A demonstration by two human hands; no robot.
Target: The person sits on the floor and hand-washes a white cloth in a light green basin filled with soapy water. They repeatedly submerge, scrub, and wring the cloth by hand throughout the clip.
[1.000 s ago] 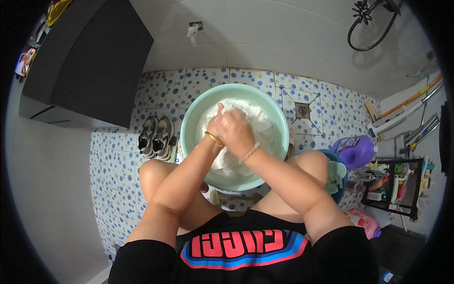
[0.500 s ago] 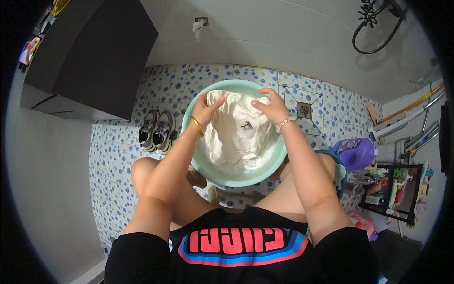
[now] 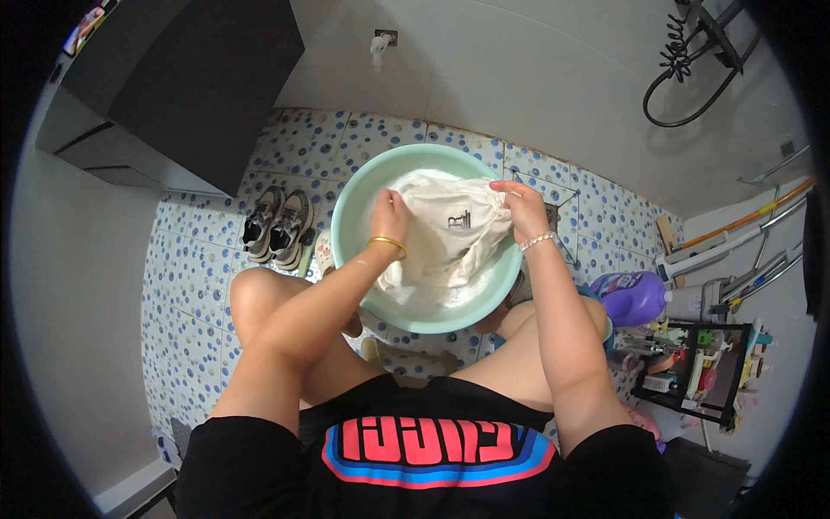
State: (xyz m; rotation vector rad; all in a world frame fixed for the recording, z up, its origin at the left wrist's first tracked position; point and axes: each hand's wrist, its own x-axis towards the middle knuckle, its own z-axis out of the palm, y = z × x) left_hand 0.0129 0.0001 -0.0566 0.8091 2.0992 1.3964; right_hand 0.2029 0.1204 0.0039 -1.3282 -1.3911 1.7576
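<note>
Left hand (image 3: 391, 216) loosely curled, hold unclear; right hand (image 3: 522, 210) pinching the edge of the white cloth (image 3: 441, 229) between them, basin (image 3: 348, 221) beneath; firm grips on opposite edges would spread it evenly

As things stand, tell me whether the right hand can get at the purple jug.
Probably yes: the right hand would first have to release the white cloth, but nothing visible blocks the purple jug beside the right knee.

Right fingers (image 3: 512, 189) pinched; left fingers (image 3: 391, 206) blurred, seemingly curled.
</note>
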